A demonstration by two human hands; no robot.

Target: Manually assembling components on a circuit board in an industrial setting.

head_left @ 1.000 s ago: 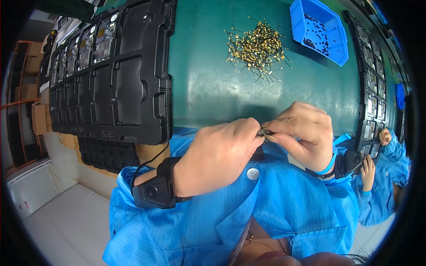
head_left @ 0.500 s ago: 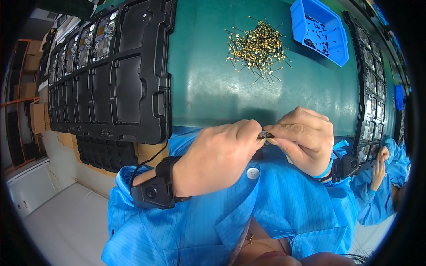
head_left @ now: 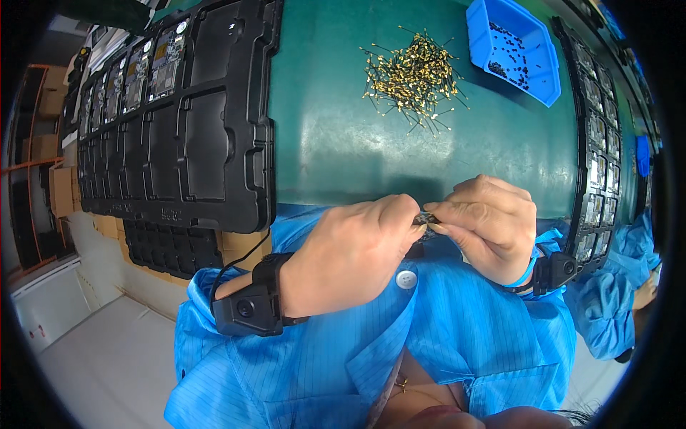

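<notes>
In front of my chest, my left hand (head_left: pixel 350 247) is closed, its thumb and forefinger pinching a small dark part (head_left: pixel 424 218). My right hand (head_left: pixel 493 225) comes in from the other side, and its thumb and forefinger pinch at the same part, so the fingertips of both hands almost meet. Only a sliver of the part shows, with a pale glint on it; its kind is hidden by the fingers. Beyond the hands, on the green table mat (head_left: pixel 329 143), lies a loose pile of short black cables with gold ends (head_left: pixel 414 79).
A blue bin (head_left: pixel 514 53) of small black pieces stands at the far right. At left is a black tray (head_left: pixel 207 129) with circuit boards in its far row. Another tray of boards (head_left: pixel 597 143) lies at right, near a co-worker's blue sleeve (head_left: pixel 604 307). A cable hangs by my left wrist.
My hands keep their pinch at almost the same spot, with only slight finger movement. At the right, the co-worker's hands have drawn away from the tray's near end.
</notes>
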